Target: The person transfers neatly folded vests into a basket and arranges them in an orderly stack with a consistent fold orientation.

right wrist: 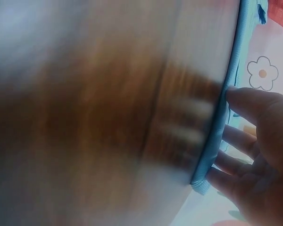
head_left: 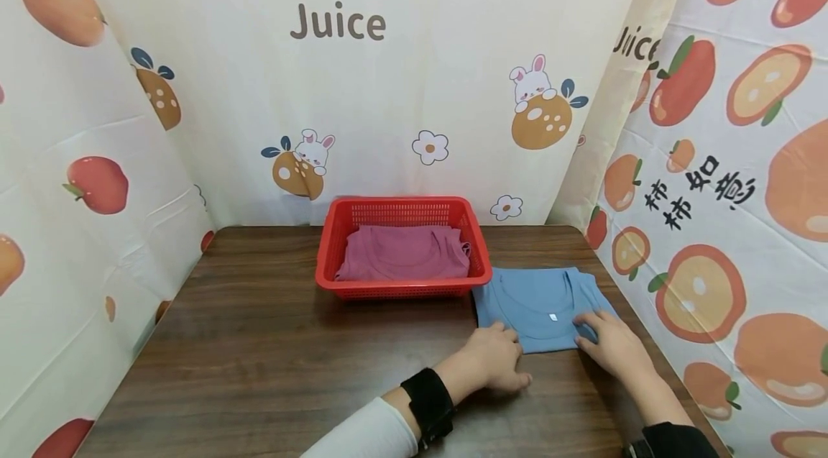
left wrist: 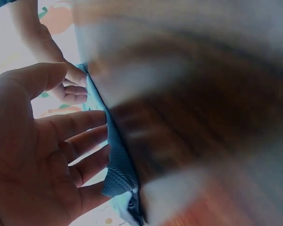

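Observation:
A folded light-blue shirt (head_left: 533, 307) lies flat on the table, its round neckline and small white label facing up. My left hand (head_left: 491, 359) is at its near-left corner. In the left wrist view, the fingertips of that left hand (left wrist: 56, 146) touch the edge of the cloth, thumb held apart. On the shirt's right side rests my right hand (head_left: 611, 343). The right wrist view shows the right hand (right wrist: 259, 150) with thumb and fingertips against the blue cloth, fingers loosely bent. Neither hand visibly grips it.
A red plastic basket (head_left: 404, 291) stands at the back middle of the brown wooden table (head_left: 272, 357), holding a folded mauve shirt (head_left: 404, 253). The blue shirt's far-left corner meets the basket. Printed curtains (head_left: 414, 84) enclose the table's back and sides.

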`<state>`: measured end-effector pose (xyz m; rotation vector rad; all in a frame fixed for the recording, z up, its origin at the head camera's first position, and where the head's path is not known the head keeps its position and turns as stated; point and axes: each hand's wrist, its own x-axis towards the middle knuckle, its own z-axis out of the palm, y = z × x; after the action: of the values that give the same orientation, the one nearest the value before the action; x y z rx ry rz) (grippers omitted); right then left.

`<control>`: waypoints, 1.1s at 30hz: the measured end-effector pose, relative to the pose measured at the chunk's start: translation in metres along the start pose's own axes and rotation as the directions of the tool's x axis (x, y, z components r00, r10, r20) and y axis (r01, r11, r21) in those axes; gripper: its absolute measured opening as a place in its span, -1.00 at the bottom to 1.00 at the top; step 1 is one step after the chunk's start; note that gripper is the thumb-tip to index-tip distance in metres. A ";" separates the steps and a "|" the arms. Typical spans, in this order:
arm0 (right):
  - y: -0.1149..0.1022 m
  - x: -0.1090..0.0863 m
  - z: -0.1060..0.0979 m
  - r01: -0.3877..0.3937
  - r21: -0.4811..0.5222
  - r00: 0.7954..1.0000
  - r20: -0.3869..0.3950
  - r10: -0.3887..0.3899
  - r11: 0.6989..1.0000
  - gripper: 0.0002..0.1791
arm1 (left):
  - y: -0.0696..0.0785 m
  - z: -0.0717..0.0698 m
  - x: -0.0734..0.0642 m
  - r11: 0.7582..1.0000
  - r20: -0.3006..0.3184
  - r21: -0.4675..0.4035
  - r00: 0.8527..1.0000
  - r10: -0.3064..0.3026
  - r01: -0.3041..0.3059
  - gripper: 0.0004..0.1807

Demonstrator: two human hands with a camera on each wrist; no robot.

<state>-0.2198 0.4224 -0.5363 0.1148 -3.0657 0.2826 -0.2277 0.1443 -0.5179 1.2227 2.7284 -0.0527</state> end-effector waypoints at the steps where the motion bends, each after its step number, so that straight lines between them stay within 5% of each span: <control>1: 0.000 -0.001 0.000 0.000 0.000 1.000 0.003 0.000 1.000 -0.64 | 0.001 0.000 -0.001 1.000 0.000 0.000 1.000 0.002 -0.002 -0.40; 33: 0.000 -0.039 -0.002 0.035 -0.005 0.999 -0.016 -0.035 0.999 -0.63 | 0.033 0.007 -0.030 0.999 0.036 0.042 0.999 0.019 -0.021 -0.33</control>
<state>-0.1809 0.4260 -0.5369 0.1646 -3.0452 0.2727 -0.1820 0.1434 -0.5195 1.2473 2.6975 -0.1292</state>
